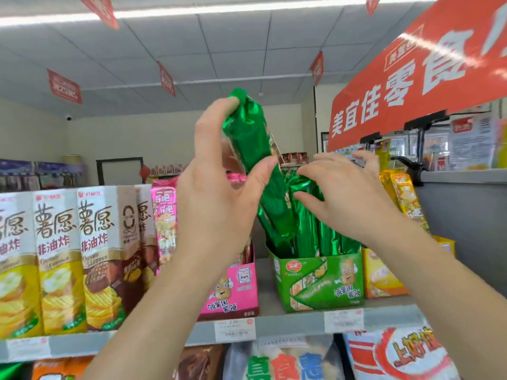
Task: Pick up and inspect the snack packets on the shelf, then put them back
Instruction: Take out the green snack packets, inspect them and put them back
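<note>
Grips a green snack packet (247,133) in the left hand (216,193), thumb across the near face and fingers curled round the far side up to the top seal, holding it tilted with the upper end raised leftward and the lower end down at the left side of the green display box (323,283). Lays the right hand (348,198), fingers straight, spread and grasping nothing, over the tops of the upright green packets (310,231) in that box, probably touching them, though blur obscures the contact. Locates the box on the shelf (263,272), between a pink box (233,286) left and a yellow box (381,275) right.
</note>
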The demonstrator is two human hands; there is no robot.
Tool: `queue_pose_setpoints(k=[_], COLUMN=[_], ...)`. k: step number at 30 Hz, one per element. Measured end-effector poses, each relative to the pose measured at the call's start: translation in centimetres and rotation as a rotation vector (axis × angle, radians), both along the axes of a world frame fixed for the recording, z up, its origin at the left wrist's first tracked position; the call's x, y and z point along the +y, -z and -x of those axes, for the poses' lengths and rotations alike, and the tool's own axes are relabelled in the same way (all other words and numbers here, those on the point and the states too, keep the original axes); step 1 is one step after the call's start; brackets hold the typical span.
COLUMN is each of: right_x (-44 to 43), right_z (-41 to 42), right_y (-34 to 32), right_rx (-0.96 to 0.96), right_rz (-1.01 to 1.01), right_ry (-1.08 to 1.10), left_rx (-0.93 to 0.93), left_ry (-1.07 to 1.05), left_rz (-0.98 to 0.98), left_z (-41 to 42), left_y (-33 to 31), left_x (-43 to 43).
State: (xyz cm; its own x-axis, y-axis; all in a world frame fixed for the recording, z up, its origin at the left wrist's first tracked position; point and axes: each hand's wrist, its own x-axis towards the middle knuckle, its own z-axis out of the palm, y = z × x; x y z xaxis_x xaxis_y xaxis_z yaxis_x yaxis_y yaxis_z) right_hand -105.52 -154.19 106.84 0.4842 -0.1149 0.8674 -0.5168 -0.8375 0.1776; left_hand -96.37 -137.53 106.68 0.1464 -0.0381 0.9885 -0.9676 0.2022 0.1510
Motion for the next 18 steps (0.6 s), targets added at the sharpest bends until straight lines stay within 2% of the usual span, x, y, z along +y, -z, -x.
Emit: queue_pose_setpoints(k=[7,13,18], right_x=[-1.9,-2.3,-2.4], right_z=[1.3,2.2,2.7], right_y=[-1.2,-2.3,-2.9], right_rx=[0.045,0.12,0.204], right_rz=[-0.157,-0.293,-0.321], right_ry=[-0.094,-0.225,-0.306], left_rx=[-0.025,0.04,0.029], left_ry=[-0.12,-0.09,-0.133], left_rz=[-0.184,-0.232,-0.342], left_z=[-0.3,-1.1,-1.2], left_y=[-0.3,-1.2,-1.0], left_x=[-3.5,-3.8,-4.8])
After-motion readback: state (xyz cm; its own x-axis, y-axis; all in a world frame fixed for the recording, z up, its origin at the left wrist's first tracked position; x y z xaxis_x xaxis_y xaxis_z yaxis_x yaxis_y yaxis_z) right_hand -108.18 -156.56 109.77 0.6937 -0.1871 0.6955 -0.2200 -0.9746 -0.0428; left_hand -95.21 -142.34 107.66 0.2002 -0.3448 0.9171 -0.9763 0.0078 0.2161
